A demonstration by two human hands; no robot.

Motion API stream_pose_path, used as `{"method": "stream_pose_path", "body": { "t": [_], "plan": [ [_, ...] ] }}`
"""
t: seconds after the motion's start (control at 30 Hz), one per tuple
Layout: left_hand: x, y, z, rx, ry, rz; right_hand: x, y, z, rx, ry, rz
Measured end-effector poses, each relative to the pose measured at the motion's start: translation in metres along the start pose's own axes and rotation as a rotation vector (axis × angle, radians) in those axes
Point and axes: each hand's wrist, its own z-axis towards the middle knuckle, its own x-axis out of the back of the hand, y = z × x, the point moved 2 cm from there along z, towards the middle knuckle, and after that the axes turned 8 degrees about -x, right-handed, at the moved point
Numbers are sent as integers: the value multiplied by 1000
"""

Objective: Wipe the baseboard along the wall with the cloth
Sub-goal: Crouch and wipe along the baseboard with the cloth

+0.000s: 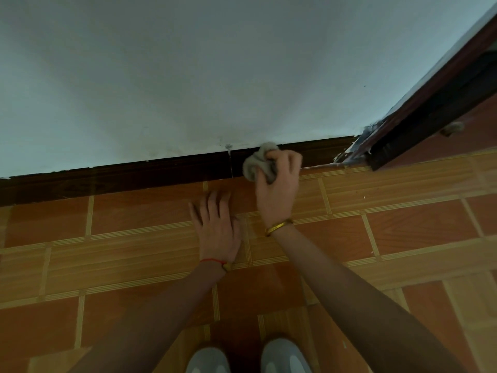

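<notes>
A dark brown baseboard [134,175] runs along the foot of the pale wall [188,76], from the left edge to the door frame at the right. My right hand [278,184] grips a bunched grey cloth [256,164] and holds it against the baseboard, just right of a vertical seam [230,164] in the board. My left hand [216,224] lies flat on the floor tiles with its fingers spread, a little below and left of the cloth.
Orange and tan floor tiles [403,227] fill the lower half. A dark door frame [430,103] slants up at the right, with chipped paint at its foot. The toes of two pale shoes [247,356] show at the bottom edge.
</notes>
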Motion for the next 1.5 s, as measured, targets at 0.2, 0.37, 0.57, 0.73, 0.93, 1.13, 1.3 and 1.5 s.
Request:
{"method": "stream_pose_path", "body": {
  "t": [0.2,0.37,0.57,0.73,0.93,1.13,1.3,1.5],
  "plan": [
    [-10,-1,2,-6,-32,44,21,18,17,-9,42,-19],
    [-11,0,2,-5,-37,40,45,35,37,-189,296,15],
    [-9,2,2,-2,-50,68,15,14,14,-81,151,6],
    [-8,2,2,-15,-36,74,16,18,13,-25,72,11],
    [-8,2,2,-15,-56,73,57,48,49,-263,341,23],
    [-7,3,2,-13,-62,89,37,32,31,-183,219,8],
    [-8,3,2,-15,-46,92,22,26,16,-61,58,10],
    [-8,2,2,-24,-53,83,67,52,59,-296,378,24]
  ]
}}
